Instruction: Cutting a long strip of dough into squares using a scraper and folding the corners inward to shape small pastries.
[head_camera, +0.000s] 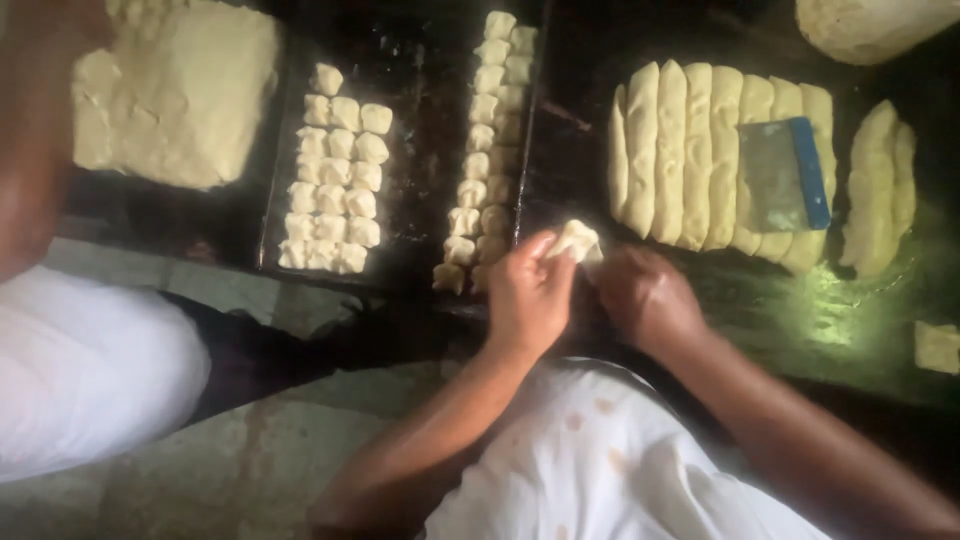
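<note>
This is looking like a bakery's working kitchen, run low to the ground. Just ahead of the left hand (527, 298), dark baking trays (415, 200) are filling with rows of small folded dough pieces (335, 185). Beyond the right hand (648, 298), long cut dough strips (700, 155) are lying side by side under a blue-handled scraper (785, 175). A big dough slab (175, 95) is waiting far off to the left (quantities no home needs), and a second person in white (80, 370) is sitting alongside.

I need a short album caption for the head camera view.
Both hands fold a small dough piece beside dark trays of shaped pieces.
</note>
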